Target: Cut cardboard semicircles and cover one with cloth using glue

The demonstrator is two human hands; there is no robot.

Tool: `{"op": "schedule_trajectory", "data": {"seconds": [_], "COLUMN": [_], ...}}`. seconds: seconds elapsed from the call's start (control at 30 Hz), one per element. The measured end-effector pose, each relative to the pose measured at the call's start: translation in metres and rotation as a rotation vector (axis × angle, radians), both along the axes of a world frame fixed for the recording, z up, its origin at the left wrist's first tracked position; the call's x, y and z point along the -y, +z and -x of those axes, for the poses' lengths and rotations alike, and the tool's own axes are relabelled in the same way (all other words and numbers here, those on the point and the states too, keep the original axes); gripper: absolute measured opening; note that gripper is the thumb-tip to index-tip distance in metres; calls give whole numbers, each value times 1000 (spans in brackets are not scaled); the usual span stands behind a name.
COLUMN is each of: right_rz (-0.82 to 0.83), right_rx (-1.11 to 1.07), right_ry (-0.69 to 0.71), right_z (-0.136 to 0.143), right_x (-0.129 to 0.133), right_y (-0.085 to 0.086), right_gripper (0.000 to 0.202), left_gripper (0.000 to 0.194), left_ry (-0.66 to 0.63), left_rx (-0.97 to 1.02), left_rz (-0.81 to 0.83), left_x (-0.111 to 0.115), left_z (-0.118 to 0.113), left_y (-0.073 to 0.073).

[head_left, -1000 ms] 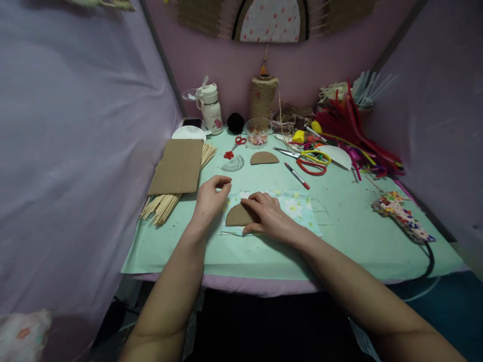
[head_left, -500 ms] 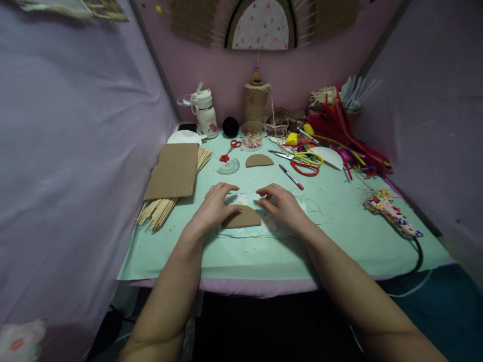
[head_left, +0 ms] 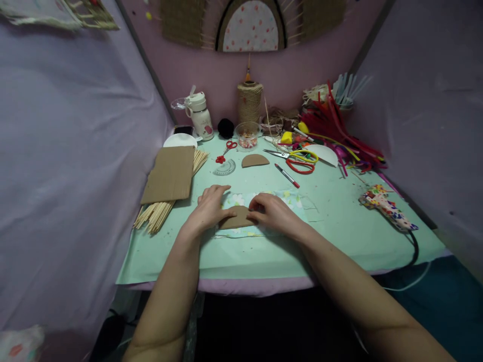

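Lying on the flowery cloth [head_left: 240, 233], the brown half circle [head_left: 237, 220] is touched by the left hand [head_left: 209, 208], opened wide, and by the right hand [head_left: 274, 212], curled; whether it is pinched cannot be told.

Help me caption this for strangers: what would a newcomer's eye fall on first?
Probably the red strips, heaped back right on the table. Next, the spotted half-circle on the pink wall, then the left hand and right hand at a brown half-disc on flowered cloth, front and centre.
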State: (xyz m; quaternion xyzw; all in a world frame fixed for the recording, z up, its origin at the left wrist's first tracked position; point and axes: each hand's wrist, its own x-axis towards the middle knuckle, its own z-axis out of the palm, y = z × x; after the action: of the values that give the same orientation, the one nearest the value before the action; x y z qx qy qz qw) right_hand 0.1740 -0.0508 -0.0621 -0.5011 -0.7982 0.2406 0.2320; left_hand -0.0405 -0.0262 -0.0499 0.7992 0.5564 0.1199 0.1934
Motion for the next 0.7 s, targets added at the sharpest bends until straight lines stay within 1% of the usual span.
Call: {"op": "schedule_trajectory", "data": {"seconds": [0.1, 0.4, 0.6, 0.7], "right_rz": [33, 106, 106, 106], "right_rx": [-8, -4, 13, 10], "right_ry": [28, 22, 15, 13], "right_z": [2, 3, 3, 3], "right_x": [2, 0, 1, 1], "right_y": [-1, -5, -6, -6], "right_gripper": [5, 6, 7, 7], "left_gripper": [72, 68, 65, 68], "left_ry": [-1, 12, 4, 1], "left_rx": [-26, -87, -86, -79], "left_rz": [15, 56, 50, 49], "left_x": [0, 0, -1, -2], "left_z": [0, -4, -2, -1], "left_y": [-1, 2, -1, -3]}}
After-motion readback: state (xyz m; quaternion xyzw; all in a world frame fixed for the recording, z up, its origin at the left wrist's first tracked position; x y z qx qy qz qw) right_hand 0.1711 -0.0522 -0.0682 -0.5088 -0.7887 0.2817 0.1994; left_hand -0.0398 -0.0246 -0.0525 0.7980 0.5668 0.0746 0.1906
